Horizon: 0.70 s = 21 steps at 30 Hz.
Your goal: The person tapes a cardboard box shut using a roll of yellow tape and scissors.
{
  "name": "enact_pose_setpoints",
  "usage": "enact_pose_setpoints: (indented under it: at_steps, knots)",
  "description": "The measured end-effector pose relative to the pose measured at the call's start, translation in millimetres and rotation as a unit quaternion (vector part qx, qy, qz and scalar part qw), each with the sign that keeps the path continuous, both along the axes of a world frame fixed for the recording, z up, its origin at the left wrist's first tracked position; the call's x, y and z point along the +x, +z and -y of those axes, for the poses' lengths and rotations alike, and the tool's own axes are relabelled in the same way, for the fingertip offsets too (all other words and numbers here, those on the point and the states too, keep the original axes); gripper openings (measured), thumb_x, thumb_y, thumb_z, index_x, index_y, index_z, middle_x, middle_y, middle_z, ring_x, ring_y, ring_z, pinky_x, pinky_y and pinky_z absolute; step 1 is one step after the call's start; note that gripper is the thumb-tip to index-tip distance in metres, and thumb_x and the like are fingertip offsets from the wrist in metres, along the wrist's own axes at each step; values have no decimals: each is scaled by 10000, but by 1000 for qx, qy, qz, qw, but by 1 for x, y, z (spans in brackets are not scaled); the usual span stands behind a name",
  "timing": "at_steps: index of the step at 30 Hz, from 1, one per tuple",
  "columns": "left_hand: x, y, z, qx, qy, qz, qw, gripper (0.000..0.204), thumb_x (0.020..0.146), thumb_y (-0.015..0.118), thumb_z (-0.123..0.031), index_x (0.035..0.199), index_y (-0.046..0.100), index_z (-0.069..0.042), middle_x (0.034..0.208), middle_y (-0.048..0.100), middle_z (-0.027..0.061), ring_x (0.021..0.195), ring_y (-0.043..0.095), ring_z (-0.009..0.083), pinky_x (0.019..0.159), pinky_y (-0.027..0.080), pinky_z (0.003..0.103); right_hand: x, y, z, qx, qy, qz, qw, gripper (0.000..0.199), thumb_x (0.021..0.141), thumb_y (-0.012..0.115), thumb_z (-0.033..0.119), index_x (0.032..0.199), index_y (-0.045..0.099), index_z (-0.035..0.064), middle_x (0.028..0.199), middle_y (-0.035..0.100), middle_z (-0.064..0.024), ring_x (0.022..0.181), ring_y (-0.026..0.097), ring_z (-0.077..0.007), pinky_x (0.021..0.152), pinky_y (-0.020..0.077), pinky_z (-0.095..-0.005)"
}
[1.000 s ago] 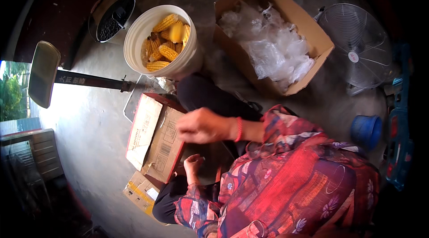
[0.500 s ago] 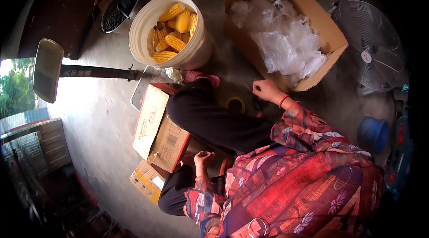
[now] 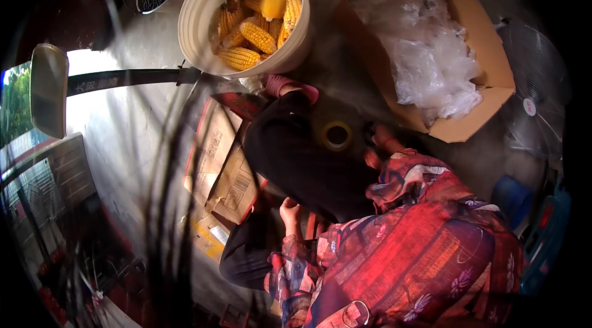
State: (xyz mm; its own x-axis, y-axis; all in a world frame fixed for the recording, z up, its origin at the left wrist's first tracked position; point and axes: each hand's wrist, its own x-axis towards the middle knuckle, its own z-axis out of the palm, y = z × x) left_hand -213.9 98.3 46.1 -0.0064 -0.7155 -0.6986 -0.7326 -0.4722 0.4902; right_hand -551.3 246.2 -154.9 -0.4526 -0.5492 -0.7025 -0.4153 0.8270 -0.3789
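My left hand (image 3: pixel 290 211) is raised just beside my dark-trousered knee, fingers curled together; what they hold, if anything, is hidden. In the shade on the other side of my leg, my right hand (image 3: pixel 383 135) is down low near the floor. A small dark thing (image 3: pixel 369 131) lies at its fingertips, too dim to name, and the fingers are hard to make out. Close by stands a roll of yellowish tape (image 3: pixel 322 135) on the floor. A flattened cardboard box (image 3: pixel 217 146) is beside my leg, near my left hand.
Beyond my foot stands a white bucket (image 3: pixel 191 26) of corn cobs (image 3: pixel 258 37). An open cardboard box (image 3: pixel 493 50) holds clear plastic bags (image 3: pixel 425 50). Round it are a fan (image 3: pixel 536 75) and a blue bucket (image 3: pixel 512 198). A platform scale (image 3: pixel 49 90) stands left; dark blurred strands cross the view.
The view has shifted, and dark strands now cross it. My right hand has drawn back toward my body and lower into shadow. My left hand stays closed beside the knee.
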Motion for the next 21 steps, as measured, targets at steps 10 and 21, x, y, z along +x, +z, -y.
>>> enact_pose_setpoints:
  at_steps: [10, 21]
  knots:
    - [-31, -4, -8, 29, 120, -112, 986, 200, 763, 601, -58, 946, 571, 16, 853, 637, 61, 763, 582, 104, 684, 466, 247, 3, -78, -11, 95, -30, -64, 993, 484, 655, 596, 95, 1123, 481, 52, 953, 581, -216, 885, 569, -340, 772, 446, -408]
    - [6, 15, 48, 75, -78, -157, 982, 290, 793, 452, 84, 1041, 581, 6, 778, 621, 45, 710, 579, 93, 663, 472, 228, -39, 38, 39, -49, 25, 16, 998, 497, 672, 608, 128, 1147, 470, 80, 906, 596, -162, 774, 599, -272, 675, 469, -352]
